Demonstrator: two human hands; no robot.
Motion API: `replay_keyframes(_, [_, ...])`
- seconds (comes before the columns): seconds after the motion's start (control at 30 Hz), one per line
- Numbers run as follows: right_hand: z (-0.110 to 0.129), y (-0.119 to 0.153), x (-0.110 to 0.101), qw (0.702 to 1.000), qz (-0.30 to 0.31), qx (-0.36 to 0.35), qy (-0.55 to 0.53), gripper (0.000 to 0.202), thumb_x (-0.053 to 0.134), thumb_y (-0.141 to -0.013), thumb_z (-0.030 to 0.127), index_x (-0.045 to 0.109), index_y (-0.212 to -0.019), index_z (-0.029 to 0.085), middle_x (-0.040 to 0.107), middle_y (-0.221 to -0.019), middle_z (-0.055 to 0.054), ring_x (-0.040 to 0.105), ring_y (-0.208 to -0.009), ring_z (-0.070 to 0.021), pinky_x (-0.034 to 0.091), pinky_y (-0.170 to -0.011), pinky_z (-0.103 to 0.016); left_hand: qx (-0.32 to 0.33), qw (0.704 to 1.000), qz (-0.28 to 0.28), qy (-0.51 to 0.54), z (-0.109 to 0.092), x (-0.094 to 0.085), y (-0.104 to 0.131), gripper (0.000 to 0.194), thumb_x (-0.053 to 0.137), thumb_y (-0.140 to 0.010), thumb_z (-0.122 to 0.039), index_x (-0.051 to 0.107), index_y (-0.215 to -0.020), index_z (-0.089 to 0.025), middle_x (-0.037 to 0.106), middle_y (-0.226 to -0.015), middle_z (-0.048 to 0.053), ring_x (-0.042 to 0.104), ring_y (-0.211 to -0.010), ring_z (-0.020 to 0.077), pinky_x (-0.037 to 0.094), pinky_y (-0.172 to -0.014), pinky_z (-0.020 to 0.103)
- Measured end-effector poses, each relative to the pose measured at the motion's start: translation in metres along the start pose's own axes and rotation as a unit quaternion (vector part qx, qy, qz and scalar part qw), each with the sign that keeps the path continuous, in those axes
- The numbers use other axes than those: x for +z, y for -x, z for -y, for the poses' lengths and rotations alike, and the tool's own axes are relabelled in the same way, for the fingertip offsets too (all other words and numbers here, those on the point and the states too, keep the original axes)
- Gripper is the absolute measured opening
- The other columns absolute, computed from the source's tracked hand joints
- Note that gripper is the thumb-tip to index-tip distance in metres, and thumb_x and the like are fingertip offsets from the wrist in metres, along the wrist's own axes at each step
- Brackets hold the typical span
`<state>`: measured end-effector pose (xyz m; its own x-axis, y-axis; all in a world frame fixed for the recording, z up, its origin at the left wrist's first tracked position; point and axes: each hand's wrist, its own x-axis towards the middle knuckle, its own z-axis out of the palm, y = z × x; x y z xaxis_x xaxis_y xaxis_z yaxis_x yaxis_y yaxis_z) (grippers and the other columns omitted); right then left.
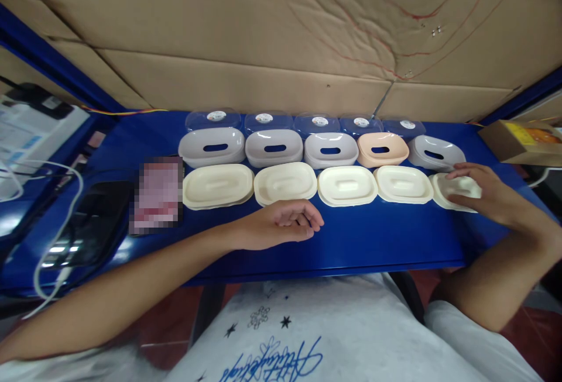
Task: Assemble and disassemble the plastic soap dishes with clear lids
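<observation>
My right hand (476,192) is over the rightmost cream oval piece (454,186), thumb on its near side and fingers at its far side, gripping it. My left hand (292,221) hovers near the second and third cream pieces, its fingers loosely curled with nothing in them. Several matching cream pieces (346,186), shallow with a raised middle, lie in the front row. Behind them stand several grey oval boxes (274,147) with slots and a peach one (383,149). The rightmost grey box (437,152) sits at an angle beyond my right hand.
Clear plastic lids (318,124) with round stickers form the back row. To the left lie a pixelated flat object (157,195), a dark phone-like device (94,221) and a white cable (37,271). A cardboard box (524,142) stands at the right, a cardboard wall (246,72) behind.
</observation>
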<state>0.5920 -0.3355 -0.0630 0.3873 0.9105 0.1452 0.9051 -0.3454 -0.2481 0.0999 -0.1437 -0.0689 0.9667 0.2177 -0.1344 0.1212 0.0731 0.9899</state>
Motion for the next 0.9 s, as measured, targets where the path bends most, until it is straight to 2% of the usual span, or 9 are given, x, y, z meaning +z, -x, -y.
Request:
replay_keyframes(0.1, [0.001, 0.0, 0.0, 0.999, 0.036, -0.002, -0.035, 0.036, 0.072, -0.08, 0.049, 0.067, -0.111, 0.03, 0.067, -0.13, -0.016, 0.054, -0.143, -0.0391, 0.043, -0.122, -0.053, 0.0, 1.0, 0.002, -0.009, -0.001, 0.0, 0.0, 0.02, 0.073, -0.101, -0.036, 0.072, -0.113, -0.021, 0.074, -0.112, 0.006, 0.069, -0.098, 0.0163, 0.053, -0.084, 0.03])
replay_keyframes(0.3, [-0.01, -0.002, 0.013, 0.999, 0.029, 0.002, -0.019, 0.052, 0.068, -0.074, 0.056, 0.069, -0.116, 0.026, 0.065, -0.132, -0.016, 0.046, -0.15, -0.038, 0.041, -0.125, -0.056, -0.007, 1.0, 0.0, -0.013, -0.001, 0.0, 0.001, 0.021, 0.073, -0.101, -0.038, 0.072, -0.113, -0.022, 0.074, -0.113, 0.006, 0.069, -0.098, 0.0171, 0.054, -0.084, 0.031])
replay_keyframes(0.43, [-0.019, -0.001, 0.02, 0.999, 0.009, -0.019, -0.03, 0.05, 0.069, -0.078, 0.058, 0.068, -0.115, 0.026, 0.068, -0.126, -0.015, 0.049, -0.147, -0.0353, 0.046, -0.119, -0.052, -0.003, 1.0, 0.002, -0.008, -0.001, 0.0, 0.0, 0.018, 0.073, -0.101, -0.036, 0.071, -0.114, -0.023, 0.073, -0.113, 0.006, 0.068, -0.098, 0.0164, 0.054, -0.084, 0.031])
replay_keyframes(0.57, [-0.016, 0.0, 0.015, 0.998, -0.006, -0.05, -0.023, 0.054, 0.067, -0.082, 0.064, 0.07, -0.119, 0.025, 0.07, -0.124, -0.016, 0.055, -0.14, -0.0361, 0.051, -0.112, -0.052, 0.0, 1.0, 0.001, -0.01, -0.001, 0.0, -0.001, 0.019, 0.073, -0.1, -0.036, 0.071, -0.114, -0.023, 0.073, -0.113, 0.006, 0.069, -0.098, 0.0164, 0.054, -0.085, 0.031])
replay_keyframes(0.67, [0.007, 0.001, 0.001, 0.991, -0.083, -0.103, -0.014, 0.046, 0.062, -0.093, 0.063, 0.072, -0.117, 0.025, 0.072, -0.128, -0.017, 0.063, -0.134, -0.0353, 0.05, -0.113, -0.054, 0.012, 0.999, -0.002, -0.036, -0.003, 0.001, -0.001, 0.019, 0.072, -0.1, -0.035, 0.071, -0.114, -0.022, 0.074, -0.113, 0.006, 0.07, -0.098, 0.0167, 0.055, -0.087, 0.032])
replay_keyframes(0.73, [0.034, 0.003, -0.011, 0.975, -0.182, -0.123, -0.027, 0.035, 0.062, -0.099, 0.054, 0.073, -0.114, 0.024, 0.072, -0.132, -0.017, 0.067, -0.13, -0.0334, 0.051, -0.113, -0.052, 0.022, 0.996, -0.011, -0.08, -0.004, 0.004, 0.001, 0.018, 0.07, -0.101, -0.033, 0.071, -0.115, -0.022, 0.075, -0.112, 0.006, 0.07, -0.096, 0.0162, 0.055, -0.085, 0.031])
replay_keyframes(0.8, [0.066, 0.004, -0.019, 0.96, -0.235, -0.147, -0.046, 0.023, 0.063, -0.103, 0.043, 0.072, -0.112, 0.024, 0.076, -0.126, -0.015, 0.07, -0.125, -0.0308, 0.052, -0.112, -0.048, 0.04, 0.991, -0.014, -0.128, -0.008, 0.008, 0.003, 0.017, 0.069, -0.102, -0.031, 0.071, -0.116, -0.022, 0.075, -0.112, 0.006, 0.07, -0.093, 0.0157, 0.055, -0.08, 0.029])
replay_keyframes(0.9, [0.117, 0.004, -0.013, 0.944, -0.186, -0.267, -0.047, 0.014, 0.062, -0.105, 0.028, 0.07, -0.115, 0.024, 0.078, -0.115, -0.012, 0.074, -0.112, -0.0273, 0.055, -0.102, -0.044, 0.093, 0.981, -0.017, -0.169, -0.018, 0.011, 0.009, 0.015, 0.067, -0.103, -0.027, 0.072, -0.115, -0.021, 0.076, -0.112, 0.007, 0.072, -0.093, 0.0162, 0.057, -0.079, 0.029])
